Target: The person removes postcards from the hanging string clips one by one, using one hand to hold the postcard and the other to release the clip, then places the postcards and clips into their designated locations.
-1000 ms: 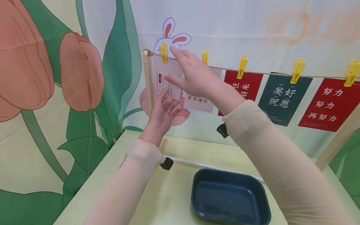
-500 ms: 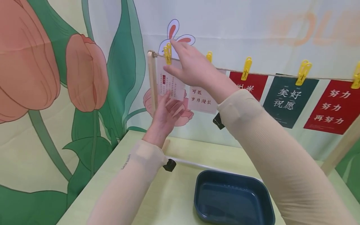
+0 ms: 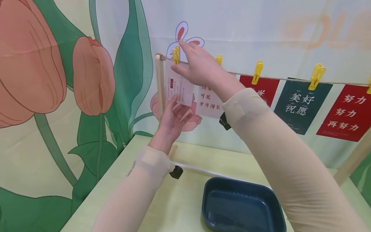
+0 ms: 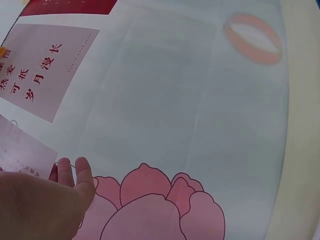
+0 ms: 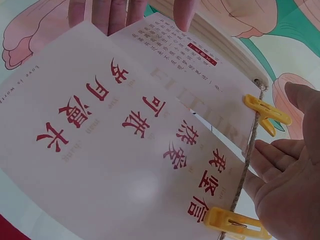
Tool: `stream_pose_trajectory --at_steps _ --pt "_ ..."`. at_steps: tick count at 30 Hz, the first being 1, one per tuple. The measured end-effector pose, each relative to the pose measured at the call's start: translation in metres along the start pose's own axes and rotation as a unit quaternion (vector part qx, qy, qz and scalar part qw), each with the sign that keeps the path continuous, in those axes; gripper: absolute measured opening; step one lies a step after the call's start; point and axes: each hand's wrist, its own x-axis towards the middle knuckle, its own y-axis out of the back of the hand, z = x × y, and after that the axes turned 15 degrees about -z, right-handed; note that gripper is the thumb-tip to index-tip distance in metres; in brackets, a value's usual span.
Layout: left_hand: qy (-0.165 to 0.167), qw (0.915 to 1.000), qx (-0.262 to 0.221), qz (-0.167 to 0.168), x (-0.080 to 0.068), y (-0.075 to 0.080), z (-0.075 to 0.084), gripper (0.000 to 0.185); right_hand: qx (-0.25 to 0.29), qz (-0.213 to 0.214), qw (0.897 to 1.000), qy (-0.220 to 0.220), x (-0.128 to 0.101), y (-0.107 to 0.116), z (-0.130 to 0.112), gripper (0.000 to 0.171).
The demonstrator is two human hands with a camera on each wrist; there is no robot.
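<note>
In the head view, a pale card with red and dark print (image 3: 179,87) hangs from a twine line at the left, held by a yellow clip (image 3: 175,55). My left hand (image 3: 171,120) is at the card's lower edge, thumb in front and relaxed fingers below and behind; a firm pinch is not visible. My right hand (image 3: 204,66) is raised beside the clip, thumb and fingers spread apart. In the right wrist view, that right hand (image 5: 290,165) is near the line with a gap between it and the yellow clip (image 5: 267,110). Each hand appears to hold nothing.
A wooden post (image 3: 160,83) carries the twine (image 3: 287,79) at the left. Several clipped cards follow to the right, among them a green card (image 3: 302,106) and a red card (image 3: 343,112). A dark blue basin (image 3: 243,204) stands on the pale table (image 3: 162,206).
The head view has shifted slightly, so the scene sits a little farther right and lower. My right hand has come down and left slightly relative to the line; the left hand stays by the card.
</note>
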Motion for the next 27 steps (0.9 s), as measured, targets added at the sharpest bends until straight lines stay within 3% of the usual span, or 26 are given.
stream_pose_trajectory --at_steps 12,27 --pt "-0.018 0.9998 -0.01 -0.006 0.0 0.0 -0.003 0.025 0.003 0.028 1.0 0.007 0.012 0.0 -0.003 0.075" --pt "-0.049 0.9979 -0.007 -0.042 -0.012 -0.001 -0.007 0.031 0.028 0.059 0.998 0.019 0.019 0.002 0.0 0.057"
